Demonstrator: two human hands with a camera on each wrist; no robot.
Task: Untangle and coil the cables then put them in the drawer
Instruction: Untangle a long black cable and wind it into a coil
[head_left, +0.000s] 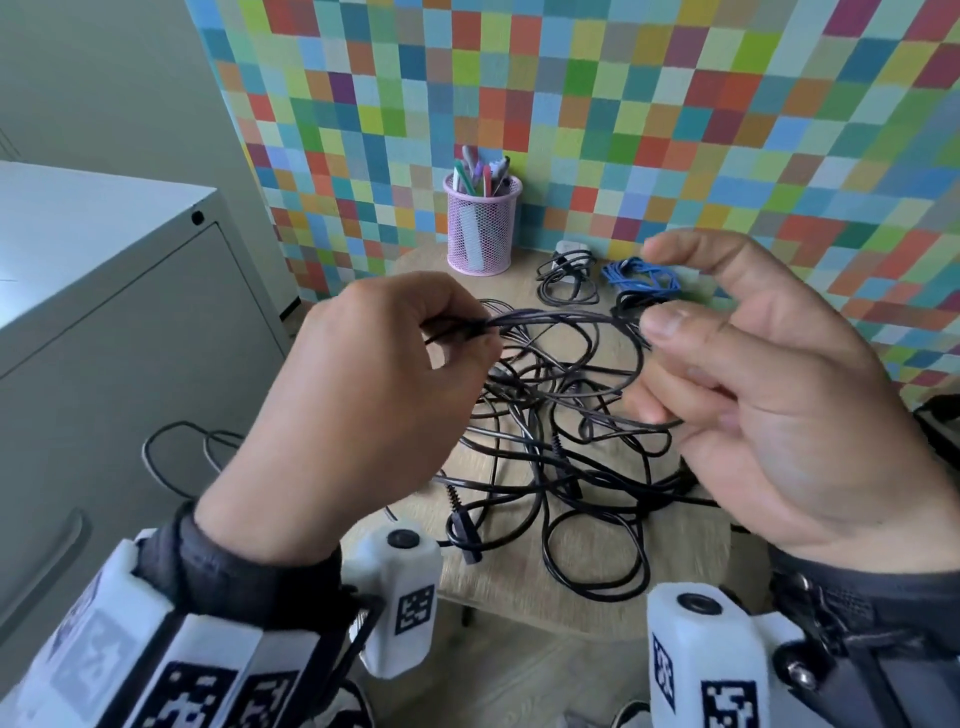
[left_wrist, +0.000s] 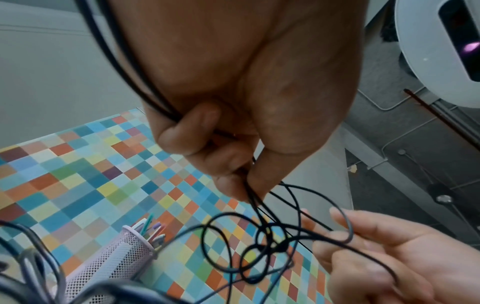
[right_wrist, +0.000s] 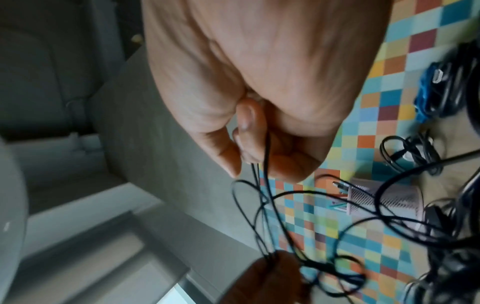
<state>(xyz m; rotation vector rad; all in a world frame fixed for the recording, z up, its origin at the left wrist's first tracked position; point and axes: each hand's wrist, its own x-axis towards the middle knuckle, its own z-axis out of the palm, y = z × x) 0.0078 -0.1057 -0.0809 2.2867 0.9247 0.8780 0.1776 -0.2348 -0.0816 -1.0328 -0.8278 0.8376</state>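
My left hand (head_left: 363, 384) pinched several strands while my right hand (head_left: 769, 395) held one loop of the black tangle (head_left: 561, 447) above the bench (head_left: 685, 551), so pulling apart risked cinching knots tighter.

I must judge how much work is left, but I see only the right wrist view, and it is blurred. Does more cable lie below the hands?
Observer: Yes. In the head view a large tangle of black cables lies on the wooden table, below the left hand and the right hand.
Operator: Is all of it on the table?
Observer: Not all. One loop hangs past the table's left edge, in front of the grey cabinet.
Operator: Is a drawer open there?
Observer: No. None of the cabinet's fronts is pulled out.
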